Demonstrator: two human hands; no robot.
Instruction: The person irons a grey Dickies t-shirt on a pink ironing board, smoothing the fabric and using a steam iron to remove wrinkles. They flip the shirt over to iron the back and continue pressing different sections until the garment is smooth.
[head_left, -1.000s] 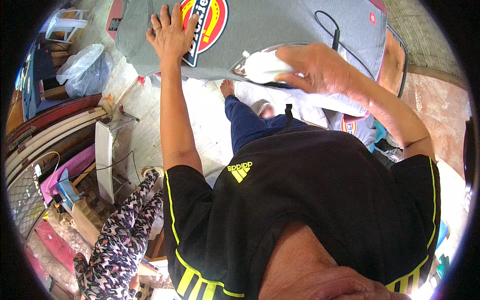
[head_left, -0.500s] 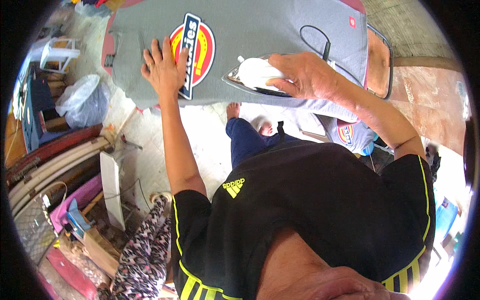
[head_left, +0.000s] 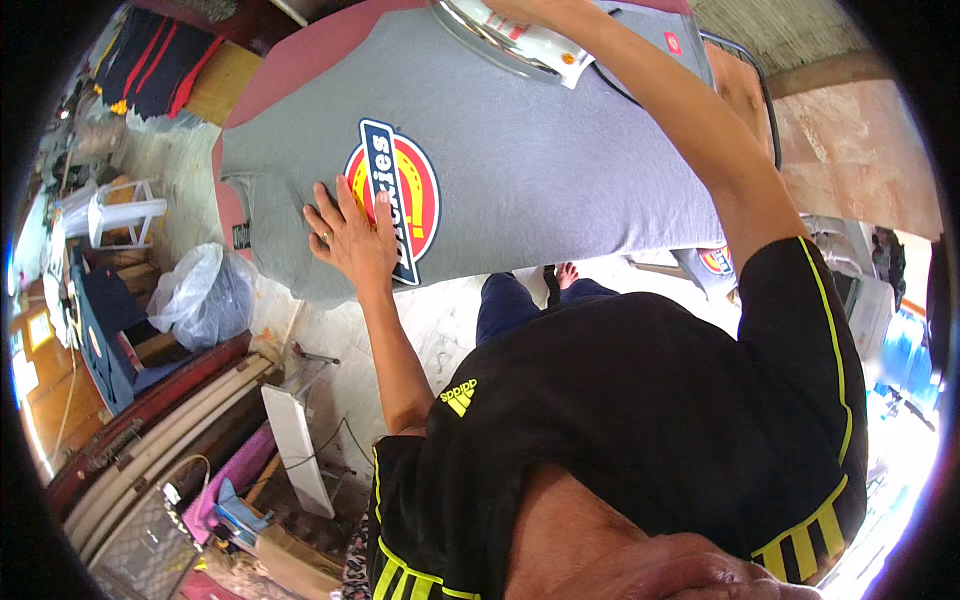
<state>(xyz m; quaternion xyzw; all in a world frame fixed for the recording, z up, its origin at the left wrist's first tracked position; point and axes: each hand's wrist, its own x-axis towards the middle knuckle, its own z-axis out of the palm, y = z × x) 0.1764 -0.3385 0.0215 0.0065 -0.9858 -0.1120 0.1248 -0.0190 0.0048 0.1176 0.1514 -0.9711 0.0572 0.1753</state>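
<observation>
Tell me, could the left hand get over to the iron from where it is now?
Probably yes. The left hand lies flat on the grey T-shirt by its round emblem. Only smooth cloth lies between it and the iron, which the right hand is on at the top edge.

Grey t-shirt [head_left: 540, 170] had a red, yellow and navy round logo [head_left: 395, 195] right under the left hand [head_left: 352, 238]; the iron [head_left: 515, 35] in the other hand looked white and silver.

A home ironing corner or small laundry workshop is shown. A padded ironing board [head_left: 262, 75] is seen, with folded clothes [head_left: 150, 60] and a plastic bag [head_left: 205, 295] kept nearby.
</observation>
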